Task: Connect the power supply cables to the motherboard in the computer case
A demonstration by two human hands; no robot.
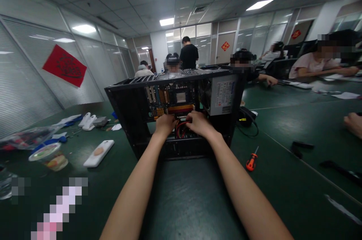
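A black computer case (124,119) lies on the table in front of me with its side open. Inside are the motherboard (181,98), orange-red memory slots (181,109) and a silver power supply (223,97). Both of my hands reach into its lower middle. My right hand (199,123) has its fingers curled at a bundle of red, black and yellow cables (181,130). On the bundle's other side, my left hand (165,125) is closed, its fingertips close to the cables. What the left fingers pinch is too small to make out.
To the right lie an orange screwdriver (251,161), a black cable (256,130) and black parts (302,147). On the left are a white power bank-like block (98,153), a plastic cup (52,157) and plastic bags (28,138). Other people sit around the table (186,194).
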